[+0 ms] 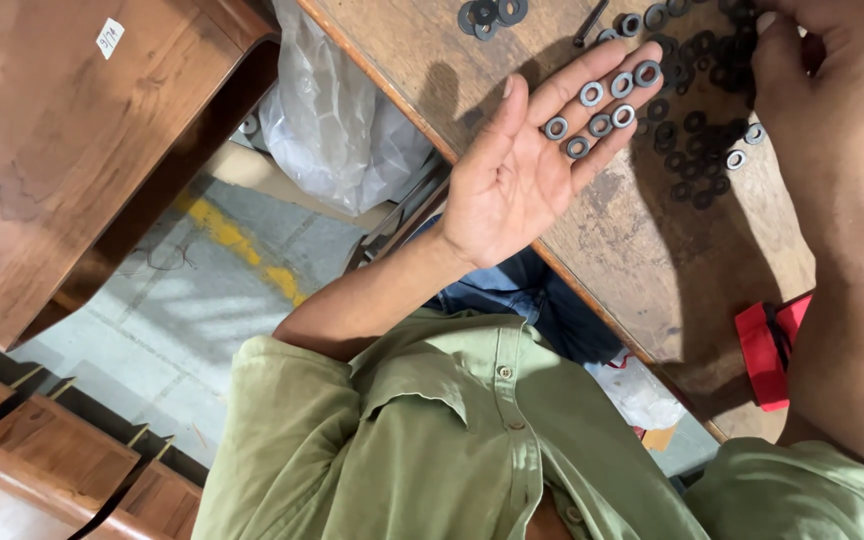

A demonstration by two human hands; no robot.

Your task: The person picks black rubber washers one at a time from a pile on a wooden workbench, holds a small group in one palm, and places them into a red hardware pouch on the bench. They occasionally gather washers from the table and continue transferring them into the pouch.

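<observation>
Left hand lies flat, palm up, fingers spread – six or so small grey washers sit loose along them, nothing gripped. The dark washer pile lies on the wooden table just past those fingertips, under the right hand – its fingertips run out of frame, so can't tell its grip.
</observation>
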